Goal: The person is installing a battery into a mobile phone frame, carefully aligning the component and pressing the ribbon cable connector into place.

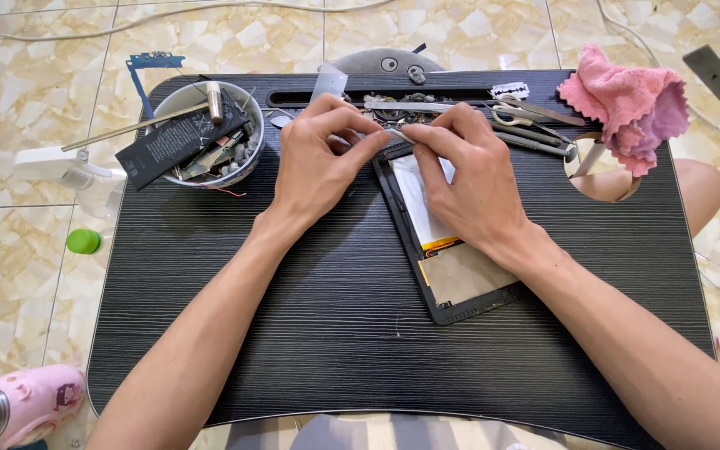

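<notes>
Black opened phone (pixel 447 283) lies under both hands' grip.

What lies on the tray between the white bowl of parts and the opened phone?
In the head view, the left hand lies between the white bowl and the opened phone; below it, bare black tray.

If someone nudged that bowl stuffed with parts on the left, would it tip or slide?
The white bowl would probably slide rather than tip: it sits broad and low on the black lap desk. The flat black battery and metal rod overhang its rim, so they might shift or fall out.
</notes>
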